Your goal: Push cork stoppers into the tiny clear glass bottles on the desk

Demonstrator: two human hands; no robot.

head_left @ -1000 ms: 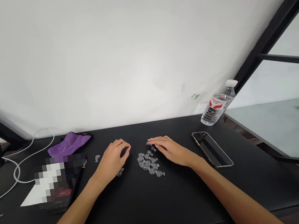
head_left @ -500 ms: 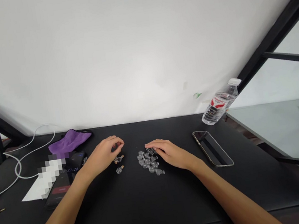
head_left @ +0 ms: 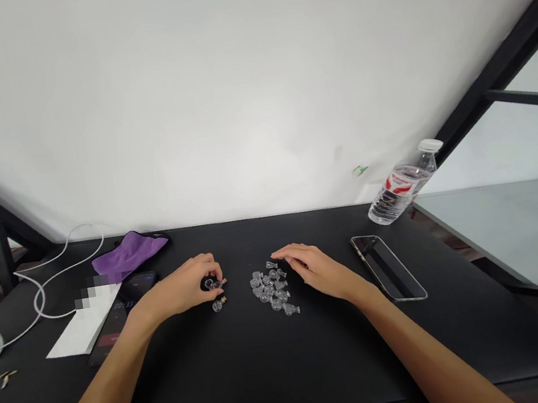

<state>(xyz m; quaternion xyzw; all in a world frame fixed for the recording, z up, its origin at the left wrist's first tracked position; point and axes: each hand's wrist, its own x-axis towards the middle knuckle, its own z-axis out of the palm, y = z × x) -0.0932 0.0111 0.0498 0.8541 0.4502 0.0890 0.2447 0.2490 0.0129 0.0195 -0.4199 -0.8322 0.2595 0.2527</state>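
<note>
My left hand [head_left: 191, 283] is low over the table, with thumb and fingertips closed around a tiny corked glass bottle [head_left: 218, 284]. Partly behind those fingers, another piece of clear glass shows. A second corked bottle [head_left: 219, 304] lies just nearer to me, apart from the hand. My right hand [head_left: 312, 268] is palm down with fingers stretched out, holding nothing. Its fingertips hover by the far right side of a heap of tiny clear glass bottles [head_left: 269, 289]; no corks can be made out on these. One small flared bottle [head_left: 271, 265] lies at the heap's far edge.
On the right are a phone [head_left: 389, 268] and a water bottle [head_left: 405, 184] leaning by the wall. A purple cloth [head_left: 130, 252], white paper strip [head_left: 83, 327], dark phone [head_left: 135, 290] and white cable [head_left: 40, 296] lie left. Small scraps [head_left: 6, 377] sit farther left.
My left hand has come down, its fingers closing around a corked bottle. My right hand has drawn back to the right, uncovering the far part of the heap. The view has shifted slightly.
</note>
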